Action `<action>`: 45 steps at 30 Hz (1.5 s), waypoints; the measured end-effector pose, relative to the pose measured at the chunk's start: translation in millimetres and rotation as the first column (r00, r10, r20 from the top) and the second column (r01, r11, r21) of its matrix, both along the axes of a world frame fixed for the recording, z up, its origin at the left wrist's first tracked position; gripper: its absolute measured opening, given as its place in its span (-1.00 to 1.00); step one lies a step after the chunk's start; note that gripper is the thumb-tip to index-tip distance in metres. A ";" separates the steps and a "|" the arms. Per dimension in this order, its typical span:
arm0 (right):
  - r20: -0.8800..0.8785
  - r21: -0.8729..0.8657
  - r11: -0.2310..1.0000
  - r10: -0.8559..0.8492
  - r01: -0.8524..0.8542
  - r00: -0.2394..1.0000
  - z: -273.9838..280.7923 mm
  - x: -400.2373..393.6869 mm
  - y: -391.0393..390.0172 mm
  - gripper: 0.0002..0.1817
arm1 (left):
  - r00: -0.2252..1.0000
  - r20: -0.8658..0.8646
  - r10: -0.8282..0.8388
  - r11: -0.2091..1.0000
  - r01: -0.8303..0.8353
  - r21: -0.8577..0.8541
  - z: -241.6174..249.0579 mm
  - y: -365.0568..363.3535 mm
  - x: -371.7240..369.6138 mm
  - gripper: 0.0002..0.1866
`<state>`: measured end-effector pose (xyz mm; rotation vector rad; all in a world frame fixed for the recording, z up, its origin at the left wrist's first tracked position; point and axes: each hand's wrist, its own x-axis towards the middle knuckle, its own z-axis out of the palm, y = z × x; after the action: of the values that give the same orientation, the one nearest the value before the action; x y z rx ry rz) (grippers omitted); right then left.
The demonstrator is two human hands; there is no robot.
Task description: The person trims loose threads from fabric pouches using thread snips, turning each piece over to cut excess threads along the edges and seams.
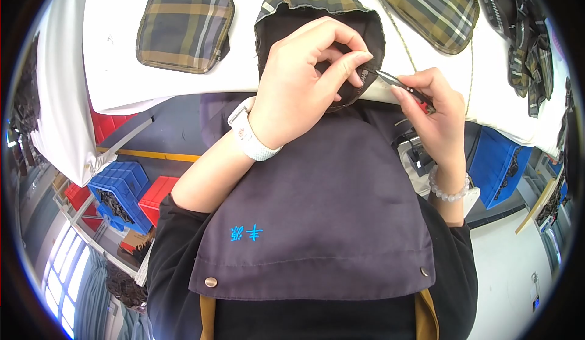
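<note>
A plaid pouch (pixel 268 53) with its dark lining showing lies at the near edge of the white table. My left hand (pixel 311 66), wearing a white watch (pixel 245 130), reaches over it. Thumb and index finger are pinched together above the pouch's zipper (pixel 364 77); any thread between them is too fine to make out. To the right, my right hand (pixel 434 105) is closed around small dark thread snips (pixel 416 91). The pale tips of the snips point left toward the zipper edge, close to my left fingertips.
One plaid pouch (pixel 183 32) lies at the left of the white table (pixel 116 53), another (pixel 429 8) at the right with a cord beside it. More plaid pieces (pixel 524 47) pile up far right. Blue crates (pixel 122 191) (pixel 498 166) and a red one (pixel 158 197) stand below.
</note>
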<state>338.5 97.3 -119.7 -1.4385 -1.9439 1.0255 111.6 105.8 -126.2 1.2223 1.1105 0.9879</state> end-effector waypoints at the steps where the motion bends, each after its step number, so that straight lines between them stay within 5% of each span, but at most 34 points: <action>1: -0.001 0.002 1.000 0.000 0.000 1.000 0.2 -0.2 0.0 -0.82 | 0.999 0.025 0.031 0.999 -0.030 -0.031 -0.4 -1.7 -0.4 -0.96; 4: 0.029 0.016 1.000 0.019 -0.020 0.999 1.4 0.3 1.6 -0.81 | 0.993 0.082 0.083 0.997 -0.083 -0.008 12.5 -6.0 -9.4 -0.95; 5: 0.041 0.018 1.000 0.018 -0.018 0.999 2.5 -0.1 1.4 -0.81 | 0.998 0.001 0.063 0.985 -0.063 0.161 19.3 -4.7 -21.8 -0.93; 8: 0.044 0.027 0.999 0.019 -0.020 0.999 -0.2 0.5 0.4 -0.81 | 0.876 -0.129 0.466 0.849 -0.401 0.343 47.6 3.6 -63.8 -0.91; 11: 0.022 0.029 0.999 0.020 -0.020 1.000 -0.4 0.7 0.4 -0.80 | 0.555 -0.287 0.781 0.608 -0.569 0.553 49.4 21.8 -134.2 -0.84; 12: 0.009 0.013 1.000 0.015 -0.016 1.000 0.0 0.9 0.5 -0.80 | 0.370 -0.534 0.760 0.648 -0.494 0.580 53.1 19.7 -155.8 -0.84; 14: -0.005 0.016 1.000 0.009 -0.009 1.000 0.2 -0.3 0.6 -0.79 | -0.110 -0.643 0.758 0.647 -0.004 0.763 46.8 18.6 -189.8 -0.82; 15: -0.018 0.016 1.000 0.005 -0.005 1.000 0.4 -1.5 0.3 -0.79 | -0.107 -0.644 0.757 0.648 -0.002 0.762 46.0 18.6 -181.1 -0.82; 17: -0.024 -0.007 1.000 0.003 -0.003 1.000 2.4 -4.7 0.7 -0.79 | 0.094 -0.444 0.891 0.450 -0.061 0.891 43.0 16.9 -142.4 -0.70; 18: -0.031 -0.029 1.000 0.005 -0.006 0.999 2.9 -6.8 1.0 -0.78 | 0.470 -0.352 0.809 0.487 -0.201 0.850 38.0 17.8 -124.9 -0.56; 19: -0.031 -0.029 0.999 0.012 -0.013 0.999 2.1 -9.6 1.5 -0.78 | 0.608 -0.381 0.697 0.644 -0.295 0.706 39.8 10.2 -99.6 -0.56; 20: -0.102 -0.048 0.999 -0.021 0.016 0.995 0.9 -12.3 1.7 -0.77 | 0.847 -0.220 0.483 0.833 -0.367 0.413 41.0 1.0 -69.9 -0.56; 21: -0.172 -0.070 0.997 -0.056 0.045 0.984 0.5 -14.9 2.1 -0.75 | 0.909 -0.361 0.209 0.890 -0.023 0.455 40.2 -1.2 -59.5 -0.58; 22: -0.171 -0.068 0.997 -0.050 0.039 0.984 1.5 -18.1 4.0 -0.75 | 0.937 -0.341 0.068 0.953 0.040 0.300 38.9 -4.4 -40.1 -0.60; 23: -0.210 -0.098 0.992 -0.103 0.084 0.972 3.3 -21.6 6.2 -0.74 | 0.866 -0.499 -0.031 0.934 0.202 0.293 29.4 -3.5 -32.6 -0.60; 30: -0.120 -0.044 0.996 -0.088 0.083 0.989 3.2 -20.6 4.4 -0.72 | 0.817 -0.562 -0.127 0.929 0.296 0.220 9.1 -4.8 -23.3 -0.83; 36: 0.019 0.059 0.996 0.060 -0.061 0.998 6.0 -17.1 1.7 -0.73 | 0.907 -0.386 -0.166 0.968 0.224 0.110 8.7 -3.6 -25.0 -0.91; 38: 0.046 0.067 0.994 0.082 -0.085 0.996 4.0 -14.6 3.1 -0.73 | 0.968 -0.143 -0.206 0.977 0.196 -0.080 11.7 -1.3 -26.4 -0.93; 41: 0.030 0.088 0.991 0.099 -0.101 0.995 4.0 -15.4 4.1 -0.75 | 0.949 -0.121 -0.291 0.956 0.294 0.003 12.7 1.5 -31.4 -0.93; 45: 0.008 0.098 0.992 0.082 -0.083 0.997 -0.4 -15.0 3.1 -0.76 | 0.974 0.051 -0.221 0.974 0.219 0.051 7.2 2.3 -38.2 -0.89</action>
<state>323.5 100.3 -120.1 -1.3170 -2.0422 0.9490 73.3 108.1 -119.1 1.3155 0.8913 0.8756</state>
